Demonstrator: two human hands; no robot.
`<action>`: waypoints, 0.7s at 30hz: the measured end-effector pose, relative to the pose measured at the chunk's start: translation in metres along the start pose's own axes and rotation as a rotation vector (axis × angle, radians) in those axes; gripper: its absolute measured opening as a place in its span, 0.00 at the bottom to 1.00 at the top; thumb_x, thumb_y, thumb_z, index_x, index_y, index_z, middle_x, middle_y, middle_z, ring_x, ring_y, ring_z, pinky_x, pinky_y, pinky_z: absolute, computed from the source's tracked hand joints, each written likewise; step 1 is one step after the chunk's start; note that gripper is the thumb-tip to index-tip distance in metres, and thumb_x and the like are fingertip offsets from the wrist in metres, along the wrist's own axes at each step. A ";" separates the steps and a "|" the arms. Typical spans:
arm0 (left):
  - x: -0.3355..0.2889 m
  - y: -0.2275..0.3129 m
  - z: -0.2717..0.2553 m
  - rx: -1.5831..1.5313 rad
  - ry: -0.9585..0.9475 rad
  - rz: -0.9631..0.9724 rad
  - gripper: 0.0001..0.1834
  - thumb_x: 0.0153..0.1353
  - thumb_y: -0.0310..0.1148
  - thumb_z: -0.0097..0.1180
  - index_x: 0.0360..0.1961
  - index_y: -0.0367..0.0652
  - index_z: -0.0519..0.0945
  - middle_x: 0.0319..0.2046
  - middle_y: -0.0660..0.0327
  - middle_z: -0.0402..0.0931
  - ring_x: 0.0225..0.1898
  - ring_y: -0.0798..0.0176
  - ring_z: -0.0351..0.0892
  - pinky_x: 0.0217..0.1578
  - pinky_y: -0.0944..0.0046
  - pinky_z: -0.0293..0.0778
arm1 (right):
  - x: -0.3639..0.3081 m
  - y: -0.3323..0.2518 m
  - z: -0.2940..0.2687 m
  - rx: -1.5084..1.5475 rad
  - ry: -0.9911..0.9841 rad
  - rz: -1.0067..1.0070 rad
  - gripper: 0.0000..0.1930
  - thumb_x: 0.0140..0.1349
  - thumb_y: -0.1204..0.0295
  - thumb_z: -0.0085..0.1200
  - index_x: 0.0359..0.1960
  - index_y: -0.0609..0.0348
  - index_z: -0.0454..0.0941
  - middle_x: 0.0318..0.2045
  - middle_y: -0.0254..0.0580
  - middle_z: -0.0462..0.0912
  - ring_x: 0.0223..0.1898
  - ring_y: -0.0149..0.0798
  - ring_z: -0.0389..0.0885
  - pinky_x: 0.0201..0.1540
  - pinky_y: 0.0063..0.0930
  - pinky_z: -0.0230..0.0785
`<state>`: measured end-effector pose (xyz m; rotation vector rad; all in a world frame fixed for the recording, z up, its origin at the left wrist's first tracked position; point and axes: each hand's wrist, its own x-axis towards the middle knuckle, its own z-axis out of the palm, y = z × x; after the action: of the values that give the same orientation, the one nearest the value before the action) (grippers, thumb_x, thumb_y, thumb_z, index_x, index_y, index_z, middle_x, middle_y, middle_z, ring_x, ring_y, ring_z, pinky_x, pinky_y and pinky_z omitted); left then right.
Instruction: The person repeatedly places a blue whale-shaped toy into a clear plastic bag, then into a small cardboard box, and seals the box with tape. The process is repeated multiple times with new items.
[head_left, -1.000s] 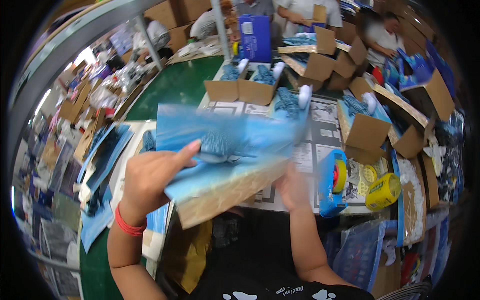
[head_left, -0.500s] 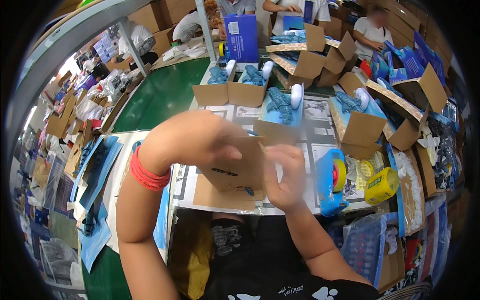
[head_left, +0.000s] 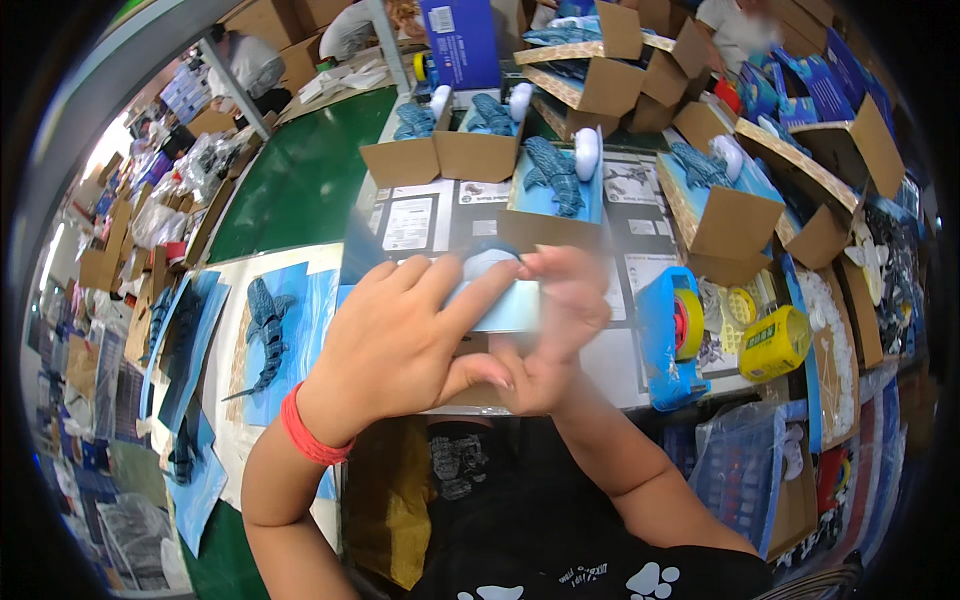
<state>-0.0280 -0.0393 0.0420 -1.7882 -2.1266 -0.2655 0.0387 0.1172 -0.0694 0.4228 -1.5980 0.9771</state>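
Observation:
Between my hands is a folded cardboard insert [head_left: 512, 310], its light blue printed face turned toward me and partly covered by my fingers. A rounded toy part [head_left: 490, 262], pale with a dark blue edge, shows at its top. My left hand [head_left: 395, 335], with a red cord at the wrist, grips the insert from the left, index finger across the toy part. On the other side my right hand [head_left: 562, 325] grips the insert's right edge, fingers bent and blurred. Just beyond lies another insert with a blue toy shark [head_left: 556, 178] and a white rounded piece [head_left: 587, 153].
A blue tape dispenser [head_left: 668, 340] and a yellow bottle [head_left: 775, 343] stand at the right. Cardboard inserts with sharks [head_left: 480, 157] line the back beside a tall blue box [head_left: 460, 45]. At the left, a toy shark [head_left: 266, 330] lies on a blue card. People sit farther off.
The insert has turned from its plain brown side to its light blue side. My left hand has come down and rolled over its front; my right hand still grips the right edge.

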 end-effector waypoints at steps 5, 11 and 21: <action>0.001 -0.004 0.011 0.066 0.091 -0.005 0.29 0.65 0.56 0.52 0.58 0.45 0.77 0.34 0.59 0.73 0.32 0.55 0.73 0.33 0.59 0.69 | 0.011 -0.009 0.003 0.068 -0.064 0.051 0.41 0.47 0.84 0.58 0.65 0.61 0.54 0.61 0.59 0.58 0.61 0.52 0.63 0.64 0.46 0.60; 0.015 -0.004 0.020 0.078 0.156 0.034 0.24 0.62 0.50 0.58 0.51 0.44 0.79 0.31 0.58 0.73 0.32 0.52 0.75 0.33 0.57 0.70 | 0.011 -0.013 -0.020 -0.056 -0.092 0.102 0.43 0.43 0.74 0.65 0.64 0.65 0.57 0.58 0.56 0.61 0.60 0.52 0.63 0.65 0.43 0.57; 0.012 -0.022 0.032 0.001 0.162 0.138 0.31 0.74 0.53 0.40 0.53 0.31 0.77 0.37 0.47 0.78 0.31 0.45 0.74 0.33 0.51 0.68 | -0.080 -0.048 -0.257 -0.421 0.368 0.973 0.07 0.66 0.73 0.60 0.42 0.63 0.83 0.32 0.29 0.79 0.34 0.23 0.74 0.39 0.19 0.66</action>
<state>-0.0556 -0.0208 0.0187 -1.8367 -1.8830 -0.3604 0.2582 0.2696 -0.1283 -0.8637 -1.5924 1.2699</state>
